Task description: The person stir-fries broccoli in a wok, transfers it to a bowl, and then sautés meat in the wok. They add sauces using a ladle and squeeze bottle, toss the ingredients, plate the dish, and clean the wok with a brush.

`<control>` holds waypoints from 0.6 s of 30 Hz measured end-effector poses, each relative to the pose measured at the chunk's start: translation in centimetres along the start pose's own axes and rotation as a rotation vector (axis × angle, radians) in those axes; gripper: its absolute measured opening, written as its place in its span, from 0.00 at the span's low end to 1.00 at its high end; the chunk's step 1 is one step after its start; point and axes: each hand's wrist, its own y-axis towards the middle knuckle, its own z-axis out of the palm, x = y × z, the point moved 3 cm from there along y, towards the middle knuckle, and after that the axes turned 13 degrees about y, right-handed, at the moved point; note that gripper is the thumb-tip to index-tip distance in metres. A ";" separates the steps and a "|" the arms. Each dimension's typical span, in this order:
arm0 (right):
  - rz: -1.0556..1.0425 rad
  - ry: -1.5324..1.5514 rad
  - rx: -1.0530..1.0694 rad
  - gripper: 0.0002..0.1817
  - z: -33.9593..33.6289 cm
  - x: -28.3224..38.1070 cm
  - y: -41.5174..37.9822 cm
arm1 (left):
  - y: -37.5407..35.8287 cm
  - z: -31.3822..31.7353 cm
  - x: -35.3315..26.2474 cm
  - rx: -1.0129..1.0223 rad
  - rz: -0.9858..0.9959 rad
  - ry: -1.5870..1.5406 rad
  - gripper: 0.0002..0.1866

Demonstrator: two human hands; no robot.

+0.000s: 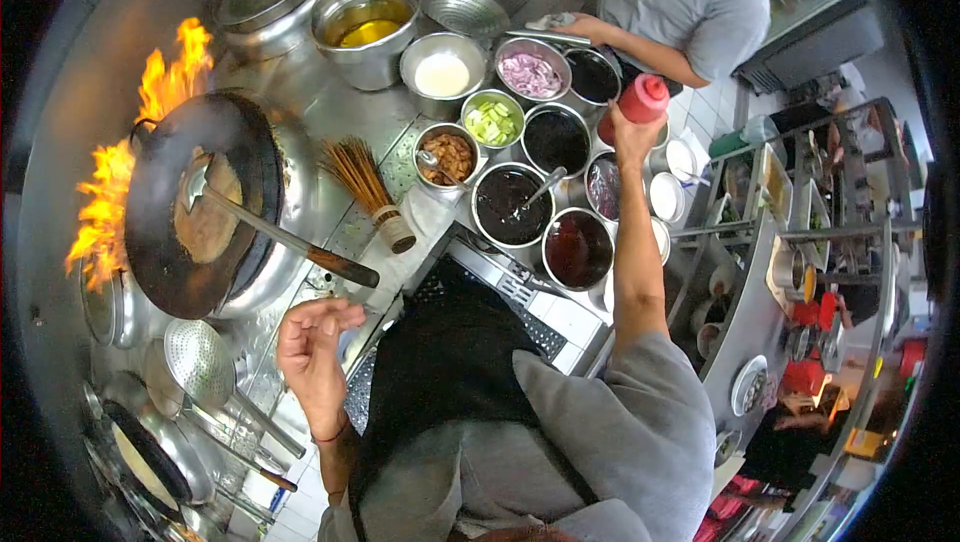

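Observation:
My right hand point(637, 134), arm stretched out, is wrapped around a red squeeze bottle point(643, 99) above the far side of the ingredient pots. My left hand point(318, 347) is raised, loosely bent and holding nothing, near the wooden handle of a ladle point(270, 234). That ladle rests in a dark wok point(165, 272), its head on a flat brown piece of food point(212, 217). Below the bottle stand a pot of dark sauce point(500, 220) with a spoon and a pot of reddish liquid point(578, 250).
Flames point(175, 72) rise along the wok's far edge. A bamboo brush point(360, 177) lies by a bowl of brown pieces point(447, 154). Bowls of sliced onion point(530, 75) and chopped green vegetable point(492, 124) stand behind. A co-worker point(690, 2) stands beyond. A perforated strainer point(200, 357) is left.

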 end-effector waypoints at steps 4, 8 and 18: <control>0.006 -0.011 0.012 0.50 0.0 -5.3 0.0 | -0.7 -0.1 -0.1 -0.043 -0.018 0.099 0.07; -0.246 -0.183 0.126 0.46 0.3 -0.7 0.2 | -1.7 -0.6 0.1 -0.139 -0.052 0.102 0.07; -0.357 -0.530 1.234 0.19 17.1 2.7 -10.3 | -2.5 0.5 0.3 -0.152 -0.080 0.109 0.07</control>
